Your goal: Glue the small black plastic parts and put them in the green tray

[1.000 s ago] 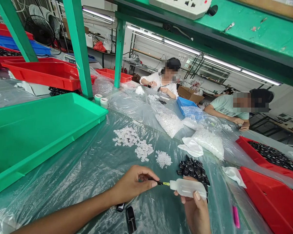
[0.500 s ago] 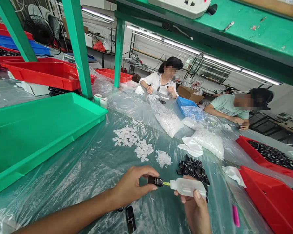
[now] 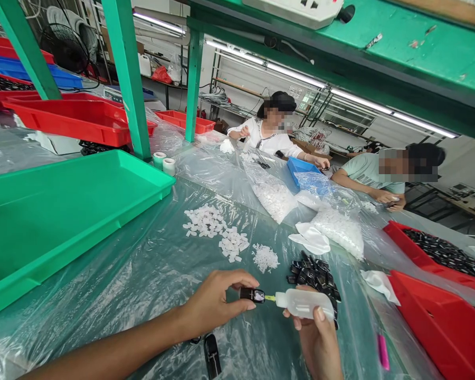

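Observation:
Between thumb and fingers, my left hand (image 3: 217, 298) pinches a small glossy black plastic casing (image 3: 252, 295). My right hand (image 3: 320, 332) grips a translucent white squeeze bottle (image 3: 306, 304), tipped sideways. Its thin yellow-green nozzle (image 3: 269, 298) points left and meets the casing's right end. A pale glossy patch shows on the casing's top. Behind the bottle lies a heap of black casings (image 3: 314, 277). Another black casing (image 3: 212, 357) rests below my left wrist, with part of one more peeking out beside it. White small pieces (image 3: 233, 244) and finer white bits (image 3: 265, 257) lie in piles beyond my hands.
A large green tray (image 3: 142, 192) fills the left. Red trays (image 3: 427, 316) stand at right, near a pink stick-like object (image 3: 383, 352). Bags of white pieces (image 3: 338, 229) lie ahead. Two people sit across the table, past a blue tray (image 3: 296, 171). Green posts (image 3: 129, 79) rise at left.
A pale patch now shows on the casing's top; my hands have hardly moved. Across the table, the person in white has stretched an arm rightward over the blue tray.

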Demonstrator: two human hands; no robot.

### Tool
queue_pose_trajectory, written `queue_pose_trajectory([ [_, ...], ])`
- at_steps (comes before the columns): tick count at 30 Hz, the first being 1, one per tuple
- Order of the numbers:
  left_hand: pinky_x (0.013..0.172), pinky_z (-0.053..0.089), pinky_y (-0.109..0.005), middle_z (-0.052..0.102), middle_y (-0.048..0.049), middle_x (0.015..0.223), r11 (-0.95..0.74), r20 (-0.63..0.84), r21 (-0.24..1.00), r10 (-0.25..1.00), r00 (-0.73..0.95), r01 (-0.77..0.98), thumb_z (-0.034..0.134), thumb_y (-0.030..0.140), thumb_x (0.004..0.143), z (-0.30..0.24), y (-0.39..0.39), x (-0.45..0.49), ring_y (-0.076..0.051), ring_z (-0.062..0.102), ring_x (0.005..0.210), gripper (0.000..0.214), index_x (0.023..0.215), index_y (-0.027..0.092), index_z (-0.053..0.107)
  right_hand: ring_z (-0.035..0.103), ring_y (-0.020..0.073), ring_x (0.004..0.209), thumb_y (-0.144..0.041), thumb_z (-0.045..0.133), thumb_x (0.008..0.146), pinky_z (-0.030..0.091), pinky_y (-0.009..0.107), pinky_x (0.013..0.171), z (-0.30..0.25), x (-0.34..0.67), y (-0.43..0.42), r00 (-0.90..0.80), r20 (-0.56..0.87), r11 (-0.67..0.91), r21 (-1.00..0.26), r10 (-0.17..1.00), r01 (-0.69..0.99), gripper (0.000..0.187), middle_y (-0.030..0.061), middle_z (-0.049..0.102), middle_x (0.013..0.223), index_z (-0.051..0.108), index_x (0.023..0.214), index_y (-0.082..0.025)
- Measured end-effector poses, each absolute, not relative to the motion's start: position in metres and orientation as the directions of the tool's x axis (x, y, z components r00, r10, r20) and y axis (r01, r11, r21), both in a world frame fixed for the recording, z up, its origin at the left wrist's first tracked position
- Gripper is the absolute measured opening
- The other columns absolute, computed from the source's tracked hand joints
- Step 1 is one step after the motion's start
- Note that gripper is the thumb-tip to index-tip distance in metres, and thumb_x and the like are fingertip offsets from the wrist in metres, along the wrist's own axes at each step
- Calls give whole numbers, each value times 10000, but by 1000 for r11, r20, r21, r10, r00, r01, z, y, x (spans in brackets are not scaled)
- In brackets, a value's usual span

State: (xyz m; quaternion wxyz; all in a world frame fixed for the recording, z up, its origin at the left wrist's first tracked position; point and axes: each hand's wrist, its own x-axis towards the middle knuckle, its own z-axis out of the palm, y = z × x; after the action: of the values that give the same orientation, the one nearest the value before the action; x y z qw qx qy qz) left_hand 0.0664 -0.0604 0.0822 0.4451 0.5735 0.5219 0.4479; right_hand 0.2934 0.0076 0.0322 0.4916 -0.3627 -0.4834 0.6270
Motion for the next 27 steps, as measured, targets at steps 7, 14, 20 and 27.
queue_pose_trajectory([
  [7, 769, 464, -263, 673, -16, 994, -57, 47, 980, 997, 55, 193, 645, 290, 760, 81, -60, 66, -194, 597, 906, 232, 990, 263, 653, 535, 165, 552, -478, 563, 798, 442, 324, 602, 34, 293, 8, -261, 26, -47, -962, 965, -269, 329, 25, 609, 713, 582, 1014, -230],
  [14, 548, 431, -198, 669, -15, 1016, -29, 18, 974, 999, 51, 226, 639, 314, 761, 82, -60, 66, -201, 589, 921, 252, 1011, 285, 649, 545, 161, 551, -461, 570, 798, 445, 307, 588, 31, 294, 8, -270, 34, -50, -953, 962, -298, 324, 27, 618, 696, 595, 1014, -221],
  [20, 695, 467, -255, 667, -13, 1012, -49, 49, 968, 999, 8, 247, 626, 304, 771, 83, -60, 65, -204, 588, 904, 251, 1021, 297, 651, 520, 143, 502, -432, 535, 826, 491, 347, 602, 38, 287, 10, -221, -21, -111, -908, 975, -404, 279, 15, 612, 657, 630, 979, -219],
  [27, 781, 477, -284, 667, -52, 965, -67, 79, 989, 993, -90, 131, 574, 341, 815, 78, -54, 61, -205, 603, 900, 253, 1032, 225, 634, 613, 242, 858, -385, 623, 760, 442, 458, 869, 37, 289, 17, -247, -36, -129, -919, 968, -373, 326, 47, 673, 876, 615, 1046, -230],
])
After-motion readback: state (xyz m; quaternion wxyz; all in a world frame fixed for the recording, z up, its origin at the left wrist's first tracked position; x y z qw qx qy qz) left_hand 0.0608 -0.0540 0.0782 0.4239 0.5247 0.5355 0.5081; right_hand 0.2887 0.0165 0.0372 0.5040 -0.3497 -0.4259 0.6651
